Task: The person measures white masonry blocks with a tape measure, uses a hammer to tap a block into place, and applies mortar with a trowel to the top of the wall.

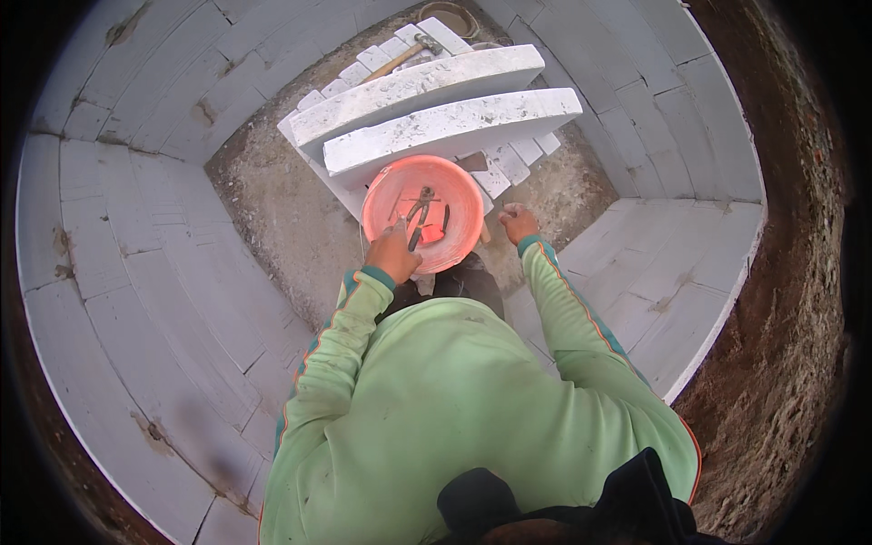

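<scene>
Inside the orange bucket (470, 195), keep the pincers (423, 205) steady in the left hand (392, 252), with fingers bent in around the handles, and go slowly so as not to knock against the sides. With the right hand (519, 222) curled nearly closed just beside the bucket, cannot tell if holding anything. Watch for the hard edges of the two white blocks (454, 129) close past the far side, and swing out left over the floor (272, 218), with more room there.

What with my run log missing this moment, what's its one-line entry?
Left hand: by pincers in orange bucket; Right hand: curled, beside bucket; Beyond: white slabs
</scene>
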`<state>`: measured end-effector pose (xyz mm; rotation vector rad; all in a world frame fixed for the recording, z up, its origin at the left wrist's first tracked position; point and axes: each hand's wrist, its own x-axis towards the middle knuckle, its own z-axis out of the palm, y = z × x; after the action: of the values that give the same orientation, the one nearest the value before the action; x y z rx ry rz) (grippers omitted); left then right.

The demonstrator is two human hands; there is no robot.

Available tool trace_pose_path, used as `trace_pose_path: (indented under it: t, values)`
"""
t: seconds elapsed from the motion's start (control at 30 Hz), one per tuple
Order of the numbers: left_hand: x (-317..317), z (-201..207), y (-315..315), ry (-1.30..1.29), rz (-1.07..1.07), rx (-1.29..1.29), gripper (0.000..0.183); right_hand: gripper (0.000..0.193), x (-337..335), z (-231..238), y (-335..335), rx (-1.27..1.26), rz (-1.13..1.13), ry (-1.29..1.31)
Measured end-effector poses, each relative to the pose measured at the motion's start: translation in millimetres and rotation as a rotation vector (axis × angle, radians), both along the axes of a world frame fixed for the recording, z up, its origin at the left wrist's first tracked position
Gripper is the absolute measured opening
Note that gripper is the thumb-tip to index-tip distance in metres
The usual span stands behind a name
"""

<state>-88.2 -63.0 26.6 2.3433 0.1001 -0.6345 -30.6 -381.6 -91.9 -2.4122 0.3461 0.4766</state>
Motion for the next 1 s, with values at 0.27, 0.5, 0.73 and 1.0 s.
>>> trace_pose_path:
  t: [0.27, 0.5, 0.73, 1.0]
  values:
    - [-19, 10, 4, -0.135, -0.189, 0.296, 0.063, 0.067, -29, -67, 44, -0.053, -0.016, 0.272]
    - [-6, 16, 12, -0.461, 0.003, 0.336, 0.072, 0.042, -6, 10, 22, -0.245, -0.071, 0.165]
    - [51, 25, 8, -0.617, 0.008, 0.249, 0.08, 0.042, -68, 49, -61, 0.209, -0.119, -0.183]
    - [165, 31, -80, -0.584, -0.22, 0.357, 0.091, 0.032, 36, 157, -77, 0.348, -0.217, -0.27]
